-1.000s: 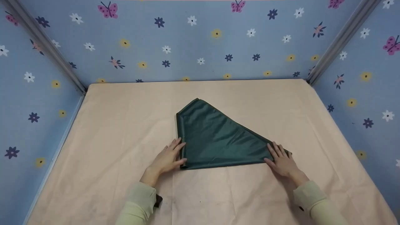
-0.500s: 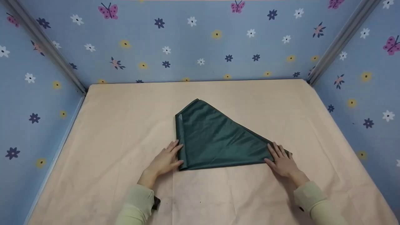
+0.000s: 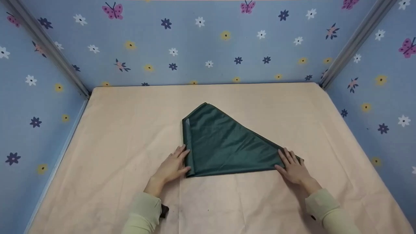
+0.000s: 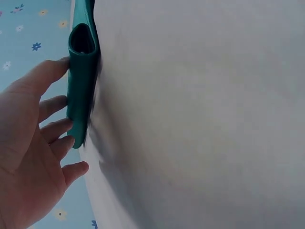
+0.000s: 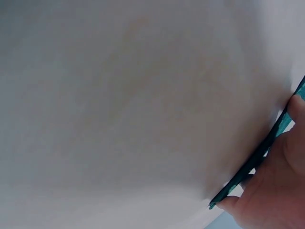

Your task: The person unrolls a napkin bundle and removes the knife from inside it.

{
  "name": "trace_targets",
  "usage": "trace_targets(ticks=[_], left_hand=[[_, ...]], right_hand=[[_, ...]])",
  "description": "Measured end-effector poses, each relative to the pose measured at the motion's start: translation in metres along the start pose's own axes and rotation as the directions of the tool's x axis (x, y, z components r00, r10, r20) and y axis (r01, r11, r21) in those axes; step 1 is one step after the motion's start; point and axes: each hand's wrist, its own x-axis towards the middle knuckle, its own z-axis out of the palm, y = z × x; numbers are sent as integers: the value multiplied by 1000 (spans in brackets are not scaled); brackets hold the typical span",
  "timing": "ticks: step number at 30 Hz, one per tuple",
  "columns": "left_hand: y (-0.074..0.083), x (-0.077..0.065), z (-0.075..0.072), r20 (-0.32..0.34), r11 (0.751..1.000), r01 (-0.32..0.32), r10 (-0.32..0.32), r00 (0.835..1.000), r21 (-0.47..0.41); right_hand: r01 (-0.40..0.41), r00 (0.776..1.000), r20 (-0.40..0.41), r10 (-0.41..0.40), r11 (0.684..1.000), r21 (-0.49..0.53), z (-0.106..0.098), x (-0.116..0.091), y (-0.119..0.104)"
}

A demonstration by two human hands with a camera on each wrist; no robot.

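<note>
A dark green, slightly shiny folded cloth (image 3: 227, 139) lies flat on the table, with a point at its back and a long taper to the right. Along its left side the edge is rolled over; the left wrist view shows this roll (image 4: 82, 81) end-on as a hollow tube. My left hand (image 3: 170, 167) touches that roll near the front left corner, thumb and fingertips resting on it with the fingers loosely extended. At the narrow right end, my right hand (image 3: 294, 167) lies with spread fingers on the cloth, covering part of its tip.
A pale peach cover (image 3: 130, 123) spreads over the table, with faint creases. Blue panels (image 3: 195, 42) with flowers and butterflies stand at the back and both sides, and grey posts (image 3: 357, 42) run up the two back corners.
My left hand and the cloth's left edge have shifted slightly left, and the rolled strip looks wider. Over the last half second little moves. The right hand stays in place.
</note>
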Motion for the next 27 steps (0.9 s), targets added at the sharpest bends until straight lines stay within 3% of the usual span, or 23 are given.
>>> trace_targets(ticks=[8,17,27], left_hand=[[9,5,2,-21,999,34,-34,999,24],[17,9,11,-86,997,7,-1,996,75],[24,17,21,-73,995,0,8,997,102]], right_hand=[[-2,1000,-1,2,1000,5,-1,0,0],[5,1000,-1,-5,1000,11,-1,-1,1],[-1,1000,8,1,1000,17,-1,0,0]])
